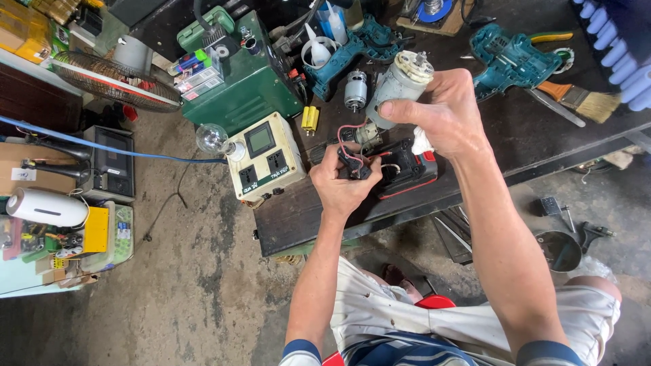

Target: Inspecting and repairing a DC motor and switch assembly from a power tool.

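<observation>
While the right hand [444,118] grips a grey motor [400,87] with curled fingers, the left hand [342,179], nearer, pinches a black switch [356,168] with red wires above the dark workbench [298,217].

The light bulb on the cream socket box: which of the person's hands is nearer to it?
Left. The left hand is just right of the socket box carrying the light bulb; the right hand is farther right.

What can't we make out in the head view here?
- Switch part in the left hand: fingers cover most of it.
- White cloth in the right hand: mostly tucked under the palm.
- Battery pack: partly behind both hands.
- Motor shaft end: too small to read.
</observation>
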